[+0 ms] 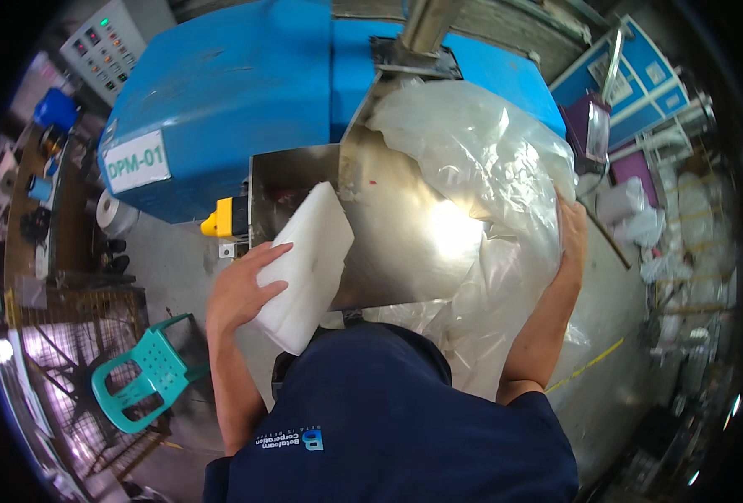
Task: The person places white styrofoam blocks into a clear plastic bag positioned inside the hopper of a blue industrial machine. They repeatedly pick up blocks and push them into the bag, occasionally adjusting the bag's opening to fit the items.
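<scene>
My left hand [250, 285] grips the left side of a white foam block [309, 272], with fingers and thumb lying over its edge. The block tilts upward at the near left of a shiny metal hopper [388, 226]. A large clear plastic bag [480, 142] is draped over the hopper's right side and hangs down toward my body. At the bag's right edge, my right hand [570, 230] is closed on the plastic; its fingertips are partly hidden. The bag's folds cover much of the hopper's right part. A tiny red scrap [372, 182] lies on the bare metal.
Behind the hopper stands a large blue machine [220, 84], with a metal post [430, 25] above. A yellow switch housing [218, 220] juts out at the hopper's left. Lower left is a green plastic chair [145, 373] by a caged fan [61, 352]. Wrapped goods fill a rack [698, 226] at right.
</scene>
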Available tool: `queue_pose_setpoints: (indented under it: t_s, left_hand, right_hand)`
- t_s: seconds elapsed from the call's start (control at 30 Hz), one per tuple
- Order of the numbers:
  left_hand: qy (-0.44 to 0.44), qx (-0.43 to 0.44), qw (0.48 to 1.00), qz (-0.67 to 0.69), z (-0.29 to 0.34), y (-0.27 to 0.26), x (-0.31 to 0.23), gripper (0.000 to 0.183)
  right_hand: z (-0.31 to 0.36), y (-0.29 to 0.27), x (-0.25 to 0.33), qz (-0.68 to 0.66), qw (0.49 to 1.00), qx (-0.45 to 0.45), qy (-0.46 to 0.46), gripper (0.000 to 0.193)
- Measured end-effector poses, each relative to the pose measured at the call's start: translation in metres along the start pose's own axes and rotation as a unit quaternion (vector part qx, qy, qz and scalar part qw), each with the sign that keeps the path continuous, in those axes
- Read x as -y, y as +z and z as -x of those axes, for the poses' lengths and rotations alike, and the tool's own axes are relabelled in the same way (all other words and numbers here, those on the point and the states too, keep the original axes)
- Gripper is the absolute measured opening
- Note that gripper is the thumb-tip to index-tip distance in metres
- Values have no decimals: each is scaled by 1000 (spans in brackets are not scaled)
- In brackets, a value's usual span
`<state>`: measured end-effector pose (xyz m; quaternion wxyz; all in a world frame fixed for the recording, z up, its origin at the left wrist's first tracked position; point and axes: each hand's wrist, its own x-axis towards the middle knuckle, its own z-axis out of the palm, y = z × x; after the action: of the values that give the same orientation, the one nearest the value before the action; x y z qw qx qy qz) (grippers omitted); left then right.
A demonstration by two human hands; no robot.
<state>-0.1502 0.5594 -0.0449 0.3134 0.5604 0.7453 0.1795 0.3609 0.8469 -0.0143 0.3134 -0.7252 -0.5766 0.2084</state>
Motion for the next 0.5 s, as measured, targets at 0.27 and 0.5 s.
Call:
queue_pose_setpoints:
  t_s: [0.27, 0.5]
  left_hand:
    - [-28, -25, 999, -11, 8, 9, 3, 64]
    - [-37, -17, 999, -33, 7, 10, 0, 66]
  right_hand:
    - [-4, 69, 52, -11, 996, 45, -76, 54]
    - [-8, 101, 19, 38, 994, 51, -84, 54]
